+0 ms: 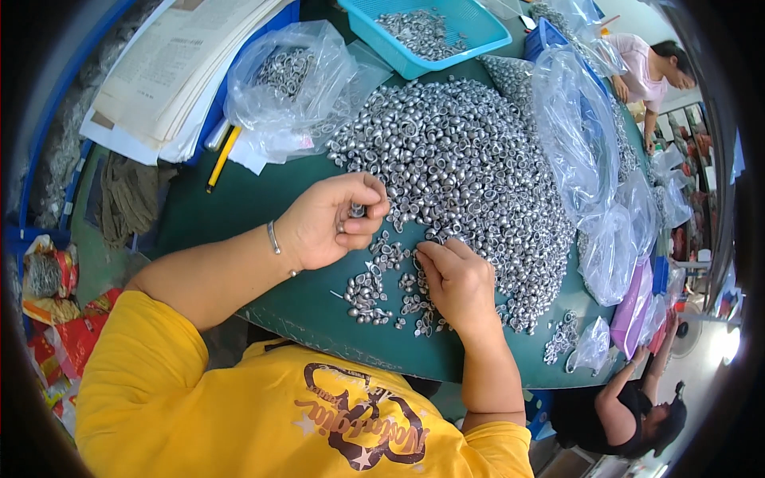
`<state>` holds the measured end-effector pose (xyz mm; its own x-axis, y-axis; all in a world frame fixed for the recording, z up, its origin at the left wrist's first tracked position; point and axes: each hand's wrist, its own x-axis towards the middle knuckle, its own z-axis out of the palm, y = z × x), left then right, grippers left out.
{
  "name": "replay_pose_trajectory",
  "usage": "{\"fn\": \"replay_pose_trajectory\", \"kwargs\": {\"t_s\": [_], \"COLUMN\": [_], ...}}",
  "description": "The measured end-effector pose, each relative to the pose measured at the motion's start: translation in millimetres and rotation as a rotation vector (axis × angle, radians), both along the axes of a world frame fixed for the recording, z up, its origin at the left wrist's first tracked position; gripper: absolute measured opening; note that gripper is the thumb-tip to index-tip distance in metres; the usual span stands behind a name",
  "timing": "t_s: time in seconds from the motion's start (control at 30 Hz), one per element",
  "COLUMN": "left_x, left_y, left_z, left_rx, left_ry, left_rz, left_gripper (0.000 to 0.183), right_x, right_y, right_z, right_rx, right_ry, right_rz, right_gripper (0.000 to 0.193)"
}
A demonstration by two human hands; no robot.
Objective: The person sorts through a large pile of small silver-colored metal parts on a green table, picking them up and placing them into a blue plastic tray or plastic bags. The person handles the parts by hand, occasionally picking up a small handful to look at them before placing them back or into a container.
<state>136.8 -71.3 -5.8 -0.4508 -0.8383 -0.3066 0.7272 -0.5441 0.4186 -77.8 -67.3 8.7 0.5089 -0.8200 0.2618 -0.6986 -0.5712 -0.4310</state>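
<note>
A large heap of small silver-grey metal pieces (470, 159), some domed and some ring-shaped, covers the middle of the green table. My left hand (339, 219), with a bangle on its wrist, is curled palm-up at the heap's left edge. A few of the metal pieces show between its fingers. My right hand (458, 279) is at the near edge of the heap, thumb and index finger pinched together. Whatever is between those fingertips is too small to make out. Below and between both hands lie loose smaller groups of the same pieces (366, 295).
A turquoise basket (478, 36) with metal pieces stands at the back. Clear plastic bags (291, 72) flank the heap. Papers (171, 68), a yellow pen-like tool (224, 159) and grey gloves (127, 195) lie at left. Two other people (641, 68) work at right.
</note>
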Motion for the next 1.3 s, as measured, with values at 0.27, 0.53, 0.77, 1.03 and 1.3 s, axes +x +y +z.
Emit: {"fn": "replay_pose_trajectory", "kwargs": {"t_s": [0.27, 0.53, 0.77, 1.03, 1.3], "left_x": [-11.7, -24.4, -8.6, -2.6, 3.9], "left_y": [13.9, 19.2, 10.6, 0.7, -2.5], "left_z": [9.8, 11.4, 7.7, 5.5, -0.7], "left_rx": [0.105, 0.151, 0.262, 0.259, 0.215], "left_ry": [0.022, 0.097, 0.136, 0.325, 0.322], "left_rz": [-0.362, -0.343, -0.124, 0.164, 0.069], "left_gripper": [0.022, 0.047, 0.026, 0.022, 0.023], "right_x": [-27.1, 27.5, 2.7, -16.5, -8.1], "right_y": [-4.9, 7.7, 5.9, 57.1, 11.5], "right_z": [9.2, 26.1, 27.4, 4.4, -4.2], "right_rx": [1.205, 0.278, 0.03, 0.094, -0.159], "right_ry": [-0.99, -0.516, -0.37, 0.112, -0.102], "right_rz": [-0.095, 0.092, 0.046, 0.208, -0.09], "right_gripper": [0.014, 0.011, 0.03, 0.037, 0.011]}}
